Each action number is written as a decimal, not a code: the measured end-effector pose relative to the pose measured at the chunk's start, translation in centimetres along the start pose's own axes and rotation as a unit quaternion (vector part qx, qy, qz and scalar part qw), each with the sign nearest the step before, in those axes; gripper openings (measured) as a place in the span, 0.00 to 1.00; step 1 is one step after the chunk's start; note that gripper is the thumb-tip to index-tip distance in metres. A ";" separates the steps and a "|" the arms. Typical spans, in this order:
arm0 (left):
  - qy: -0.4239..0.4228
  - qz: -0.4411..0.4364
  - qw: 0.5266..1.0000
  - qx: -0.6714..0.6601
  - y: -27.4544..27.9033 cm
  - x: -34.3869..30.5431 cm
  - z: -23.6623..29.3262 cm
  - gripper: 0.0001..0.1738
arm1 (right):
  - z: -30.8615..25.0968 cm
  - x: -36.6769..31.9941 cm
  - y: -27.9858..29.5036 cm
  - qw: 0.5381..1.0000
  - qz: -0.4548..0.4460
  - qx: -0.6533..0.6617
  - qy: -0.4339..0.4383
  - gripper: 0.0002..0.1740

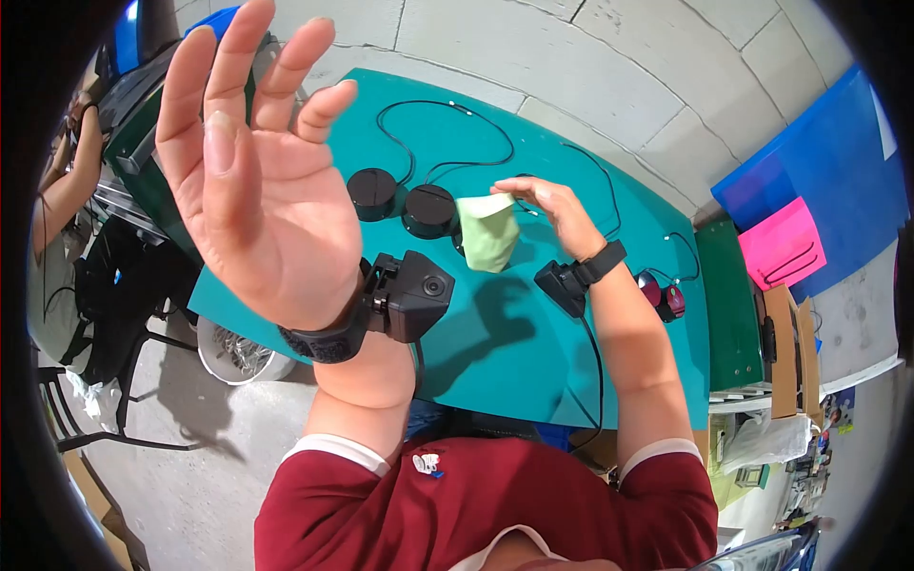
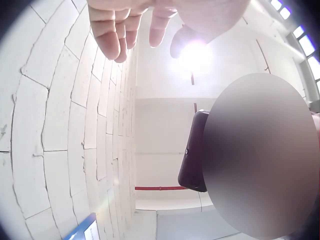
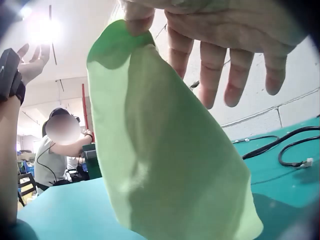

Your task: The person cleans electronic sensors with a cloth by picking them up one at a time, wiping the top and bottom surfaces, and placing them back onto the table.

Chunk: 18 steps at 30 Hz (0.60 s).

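Note:
My left hand (image 1: 252, 162) is raised high in front of the head camera, palm showing and fingers spread, holding nothing; the left wrist view shows its fingertips (image 2: 112, 42) against the ceiling. My right hand (image 1: 547, 205) is over the teal table (image 1: 533, 352) and pinches the top edge of a light green cloth (image 1: 488, 231), which hangs down above the table. In the right wrist view the light green cloth (image 3: 165, 155) fills the middle, held between thumb and forefinger, the other fingers (image 3: 225, 75) loosely spread.
Two black round pucks (image 1: 373, 190) (image 1: 430, 209) and black cables (image 1: 457, 157) lie on the table behind the cloth. A dark red device (image 1: 662, 293) sits near the right edge. A person (image 1: 57, 200) sits at left; pink and blue boards (image 1: 781, 243) at right.

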<state>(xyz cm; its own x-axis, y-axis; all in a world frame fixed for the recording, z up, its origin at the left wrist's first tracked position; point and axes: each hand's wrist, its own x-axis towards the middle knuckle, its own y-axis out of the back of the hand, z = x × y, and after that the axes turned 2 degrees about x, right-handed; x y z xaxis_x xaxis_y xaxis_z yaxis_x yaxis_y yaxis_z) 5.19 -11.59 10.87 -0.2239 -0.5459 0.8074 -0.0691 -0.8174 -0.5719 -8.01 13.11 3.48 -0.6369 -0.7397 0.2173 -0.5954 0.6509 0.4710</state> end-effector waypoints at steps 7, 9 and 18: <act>0.001 -0.008 1.000 -0.015 0.4 0.0 0.0 0.27 | 1.5 0.0 -1.5 0.985 0.098 -0.110 -0.085 0.17; 0.001 -0.004 1.000 -0.010 0.4 0.0 0.0 0.27 | 1.5 0.0 -1.8 0.975 0.092 -0.172 -0.104 0.12; 0.001 -0.012 0.999 -0.034 0.7 0.1 -0.1 0.28 | 2.7 -1.0 -2.8 0.965 0.058 -0.249 -0.058 0.16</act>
<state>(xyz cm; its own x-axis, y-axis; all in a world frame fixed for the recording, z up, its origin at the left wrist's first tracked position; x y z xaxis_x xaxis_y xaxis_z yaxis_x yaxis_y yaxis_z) 5.07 -12.20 10.56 -0.2233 -0.5257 0.8208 -0.1407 -0.8159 -0.5608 -7.01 12.43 -0.36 -0.7528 -0.6241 0.2093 -0.2258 0.5435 0.8085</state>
